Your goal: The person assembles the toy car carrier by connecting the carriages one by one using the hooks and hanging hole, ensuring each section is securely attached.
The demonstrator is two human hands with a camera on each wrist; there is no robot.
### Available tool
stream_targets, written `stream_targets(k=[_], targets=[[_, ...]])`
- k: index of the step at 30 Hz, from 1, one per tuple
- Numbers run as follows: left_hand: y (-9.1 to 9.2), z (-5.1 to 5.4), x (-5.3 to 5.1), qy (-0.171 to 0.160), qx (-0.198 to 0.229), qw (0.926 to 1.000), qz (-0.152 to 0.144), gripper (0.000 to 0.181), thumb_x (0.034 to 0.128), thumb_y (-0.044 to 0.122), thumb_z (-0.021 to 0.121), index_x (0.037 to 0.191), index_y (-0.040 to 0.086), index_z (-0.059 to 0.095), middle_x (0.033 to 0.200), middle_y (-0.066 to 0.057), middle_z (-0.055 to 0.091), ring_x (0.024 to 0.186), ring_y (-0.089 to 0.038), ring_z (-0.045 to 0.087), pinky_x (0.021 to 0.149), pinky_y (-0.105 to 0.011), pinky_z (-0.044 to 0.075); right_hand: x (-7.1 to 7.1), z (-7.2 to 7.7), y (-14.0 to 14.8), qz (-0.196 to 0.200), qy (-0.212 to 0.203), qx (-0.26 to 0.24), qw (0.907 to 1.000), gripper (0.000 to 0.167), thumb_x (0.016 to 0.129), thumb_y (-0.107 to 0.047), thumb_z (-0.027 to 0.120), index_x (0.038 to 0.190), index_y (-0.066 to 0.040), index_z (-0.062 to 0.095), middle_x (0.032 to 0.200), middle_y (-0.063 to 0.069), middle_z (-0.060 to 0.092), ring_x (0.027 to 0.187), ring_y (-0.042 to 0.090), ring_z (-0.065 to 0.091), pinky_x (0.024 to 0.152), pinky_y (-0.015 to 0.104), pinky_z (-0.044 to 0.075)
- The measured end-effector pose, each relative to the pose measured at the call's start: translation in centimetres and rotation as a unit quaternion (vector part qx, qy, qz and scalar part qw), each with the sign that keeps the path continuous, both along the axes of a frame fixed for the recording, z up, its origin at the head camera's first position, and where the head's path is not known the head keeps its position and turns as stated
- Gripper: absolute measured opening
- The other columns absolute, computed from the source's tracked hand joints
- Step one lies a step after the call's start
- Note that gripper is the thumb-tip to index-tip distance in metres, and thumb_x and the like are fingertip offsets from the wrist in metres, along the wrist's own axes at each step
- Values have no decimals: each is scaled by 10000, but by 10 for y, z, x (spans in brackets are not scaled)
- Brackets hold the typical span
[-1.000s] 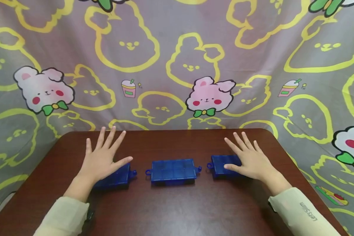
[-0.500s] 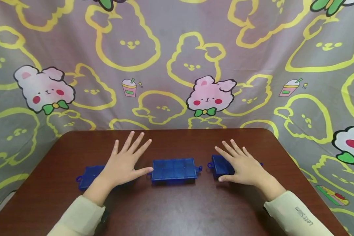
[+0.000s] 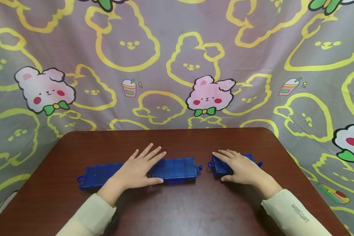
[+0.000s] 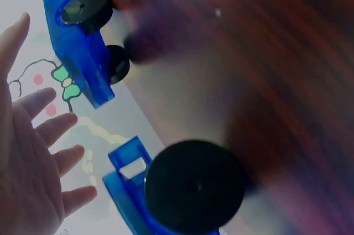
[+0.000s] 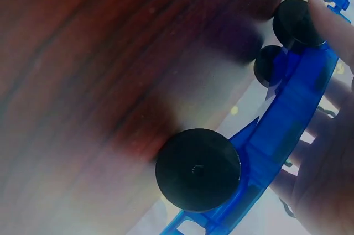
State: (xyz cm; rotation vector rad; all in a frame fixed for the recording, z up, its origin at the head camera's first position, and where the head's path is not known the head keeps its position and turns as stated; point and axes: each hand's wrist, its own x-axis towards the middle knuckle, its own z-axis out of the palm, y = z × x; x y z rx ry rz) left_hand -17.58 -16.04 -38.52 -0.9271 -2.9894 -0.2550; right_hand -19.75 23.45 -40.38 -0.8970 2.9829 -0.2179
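Observation:
Three translucent blue toy wagons with black wheels stand in a row on the table, a ring at one end and a hook at the other. My left hand [image 3: 138, 172], fingers spread, is above the left end of the middle wagon [image 3: 177, 169] and the right end of the left wagon [image 3: 100, 175]. The left wrist view shows its fingers apart from both. My right hand [image 3: 242, 167] is over the right wagon [image 3: 249, 158]. Its thumb lies along the near side, its fingers reach across the far side; the right wrist view shows the wagon body [image 5: 293, 108] between them.
The brown wooden table [image 3: 180, 209] has rounded far corners. Behind and beside it hangs a grey curtain [image 3: 153, 78] with yellow outlines and bunny faces. A short gap separates the middle and right wagons.
My left hand has moved right and down, from over the left wagon toward the middle one. My right hand has come down and slightly left onto the right wagon. The wagons look unmoved.

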Motion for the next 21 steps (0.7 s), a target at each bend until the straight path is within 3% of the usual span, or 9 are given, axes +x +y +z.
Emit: stream_targets(k=[5, 14, 21], targets=[[6, -4, -1, -320, -21, 9994, -128, 917, 854, 701, 596, 1592, 309, 219, 1666, 25, 210, 1562, -265, 100, 1158, -676, 214, -2, 1, 0, 116, 191, 63, 9997, 873, 778, -405, 835, 1516, -189, 422, 1426, 151, 540, 1287, 400, 527, 1007, 597, 466], [10, -6, -5, -723, 88, 9971, -241, 833, 883, 614, 630, 1565, 243, 327, 1591, -34, 390, 1462, -294, 372, 1071, -618, 400, 0, 6, -2, 230, 343, 88, 9991, 858, 773, -411, 836, 1502, -178, 448, 1350, 153, 575, 1207, 367, 562, 957, 578, 503], [12, -3, -5, -794, 76, 9964, -303, 764, 922, 533, 635, 1557, 221, 346, 1563, -42, 428, 1420, -275, 428, 1040, -594, 441, 3, 7, -7, 370, 484, -62, 9981, 857, 778, -413, 833, 1505, -181, 444, 1341, 141, 575, 1171, 305, 558, 874, 481, 550]])
